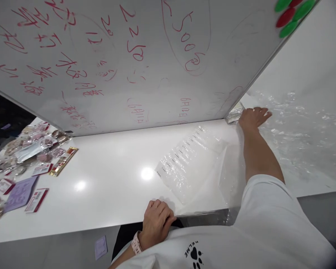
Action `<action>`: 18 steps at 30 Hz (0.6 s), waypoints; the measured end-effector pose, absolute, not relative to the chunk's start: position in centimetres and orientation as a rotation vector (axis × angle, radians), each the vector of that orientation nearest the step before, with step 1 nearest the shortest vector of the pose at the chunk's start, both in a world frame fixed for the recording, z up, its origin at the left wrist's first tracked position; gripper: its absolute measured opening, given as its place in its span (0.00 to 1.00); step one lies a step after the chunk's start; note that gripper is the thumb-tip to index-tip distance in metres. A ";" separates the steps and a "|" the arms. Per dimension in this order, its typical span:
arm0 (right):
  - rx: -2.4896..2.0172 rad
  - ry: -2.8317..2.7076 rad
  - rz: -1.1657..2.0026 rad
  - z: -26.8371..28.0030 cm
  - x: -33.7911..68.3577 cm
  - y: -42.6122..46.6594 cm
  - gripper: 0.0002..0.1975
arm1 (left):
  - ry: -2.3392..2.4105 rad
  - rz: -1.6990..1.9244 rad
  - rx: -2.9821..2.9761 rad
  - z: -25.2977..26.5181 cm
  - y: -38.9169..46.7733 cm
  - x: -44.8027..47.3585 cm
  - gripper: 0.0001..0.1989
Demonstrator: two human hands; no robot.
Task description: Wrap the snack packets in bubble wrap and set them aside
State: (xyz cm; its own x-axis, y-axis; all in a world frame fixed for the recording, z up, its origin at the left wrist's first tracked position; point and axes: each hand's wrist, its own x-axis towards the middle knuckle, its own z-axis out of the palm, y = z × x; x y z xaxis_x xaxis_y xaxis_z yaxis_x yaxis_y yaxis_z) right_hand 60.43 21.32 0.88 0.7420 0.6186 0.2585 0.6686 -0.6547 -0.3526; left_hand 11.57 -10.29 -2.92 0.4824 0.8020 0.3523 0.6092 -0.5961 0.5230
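Observation:
At the table's front edge rests my left hand (pixel 158 222), its fingers curled closed; the palm side is hidden, so what it holds, if anything, does not show. A pink watch band (pixel 136 243) circles that wrist. My right hand (pixel 254 116) reaches to the far right, past the whiteboard's end, with fingers spread. It is beside a small stack of clear-wrapped flat items (pixel 235 113), partly hidden behind the board. Between my hands lies a flat sheet of clear plastic bags (pixel 182 164) with a row of short dark marks along one edge.
A whiteboard (pixel 156 86) with red writing stands across the white table (pixel 109 186). Loose clear plastic (pixel 299 138) spreads at right. Packaged small items (pixel 42 144), a purple packet (pixel 21 194) and tags (pixel 37 200) lie at left. A purple card (pixel 101 247) is on the floor.

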 end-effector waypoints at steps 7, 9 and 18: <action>-2.599 -0.553 -0.153 -2.3 65.5 14.4 0.54 | 1.199 0.845 2.411 -2.7 -10.2 11.8 0.08; -2.566 -0.425 0.040 -2.9 66.2 14.7 0.63 | 1.208 0.859 2.410 -2.5 -10.2 11.9 0.08; -2.610 -0.258 0.133 -3.8 67.9 22.1 0.69 | 1.247 0.899 2.403 -3.1 -10.2 12.2 0.10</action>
